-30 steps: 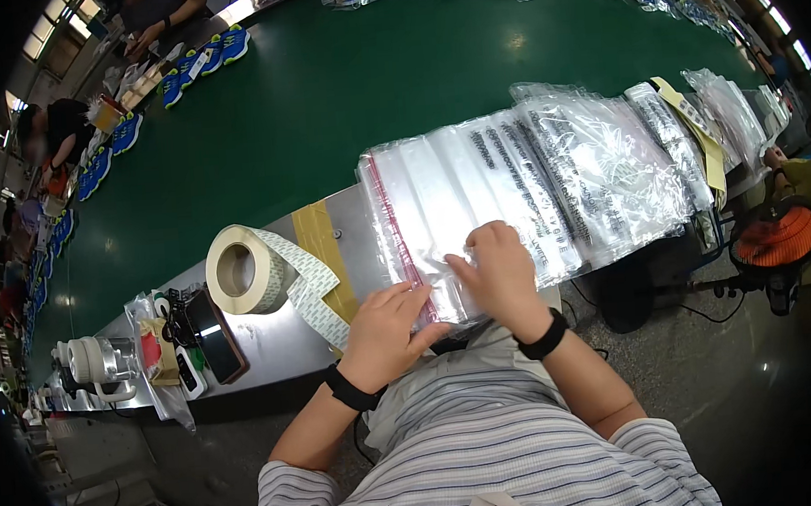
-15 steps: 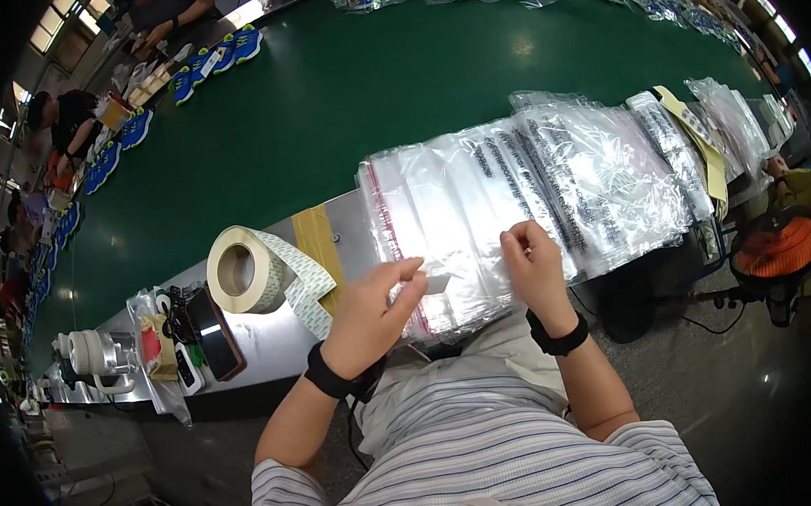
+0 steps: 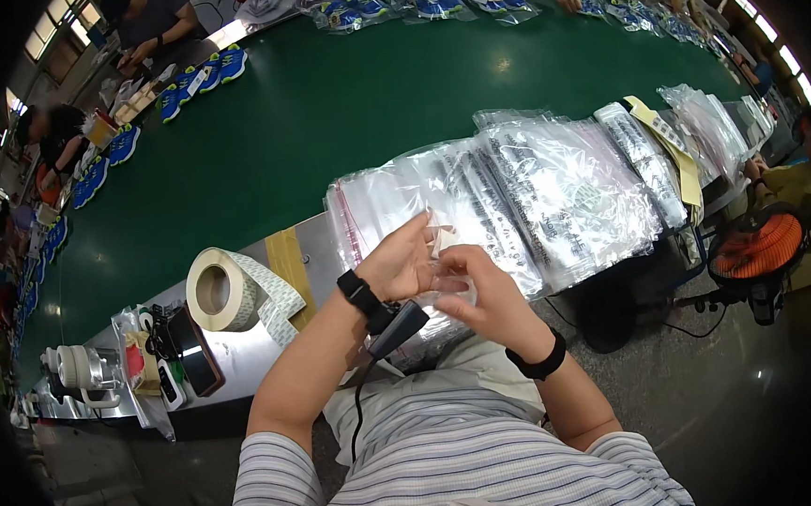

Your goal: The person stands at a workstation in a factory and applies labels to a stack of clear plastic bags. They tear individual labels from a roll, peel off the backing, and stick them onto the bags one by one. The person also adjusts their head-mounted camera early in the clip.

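Observation:
My left hand (image 3: 404,261) is turned partly palm up over the stack of clear plastic bags (image 3: 374,203), its fingers curled. A small white piece (image 3: 443,240), like a label or scrap of film, shows at its fingertips. My right hand (image 3: 491,296) meets it from the right, thumb and forefinger bent around a see-through bit between the hands; what it is I cannot make out. On my left wrist is a black band with a dark cabled device (image 3: 400,329) at its underside. A roll of printed labels (image 3: 212,290) stands left of the bags, its strip hanging loose.
A green belt (image 3: 284,130) runs behind the metal ledge. Blue shoes (image 3: 90,181) line its far edge, some in clear bags (image 3: 435,2). A phone (image 3: 194,350) and a white jug (image 3: 73,370) sit at left. An orange fan (image 3: 758,245) stands at right. Co-workers sit around the belt.
My hands have come together, the left turning palm upward and the right moving left to it. The view has shifted slightly, and the cabled device at my left wrist now shows.

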### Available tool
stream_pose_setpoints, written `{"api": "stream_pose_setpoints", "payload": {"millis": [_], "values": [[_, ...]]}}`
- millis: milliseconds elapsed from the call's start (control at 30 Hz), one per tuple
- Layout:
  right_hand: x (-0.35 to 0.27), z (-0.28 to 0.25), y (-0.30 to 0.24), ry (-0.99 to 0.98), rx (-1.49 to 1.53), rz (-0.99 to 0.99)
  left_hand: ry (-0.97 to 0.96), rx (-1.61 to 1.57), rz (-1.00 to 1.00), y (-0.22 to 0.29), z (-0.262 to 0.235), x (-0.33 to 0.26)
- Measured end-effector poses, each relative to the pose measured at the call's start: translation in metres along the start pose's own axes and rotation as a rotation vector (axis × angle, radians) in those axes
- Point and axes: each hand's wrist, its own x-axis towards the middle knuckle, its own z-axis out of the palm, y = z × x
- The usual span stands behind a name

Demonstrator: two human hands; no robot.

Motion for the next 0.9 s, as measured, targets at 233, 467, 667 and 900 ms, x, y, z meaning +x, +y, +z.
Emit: {"api": "stream_pose_setpoints", "payload": {"millis": [233,467,667,900], "values": [[0.009,-0.012,0.009,0.202,-0.02,0.188,0.221,0.631,0.627,-0.019,0.032,-0.094],[-0.03,-0.14,0.08,0.951,0.075,0.55,0.367,-0.05,0.324,-0.042,-0.027,-0.064],[-0.101,-0.16,0.092,1.03,-0.665,0.54,0.358,0.304,0.451,-0.094,-0.056,-0.149],[-0.037,-0.01,0.007,0.344,0.308,0.413,0.81,0.497,-0.042,-0.151,-0.082,-0.199]]}}
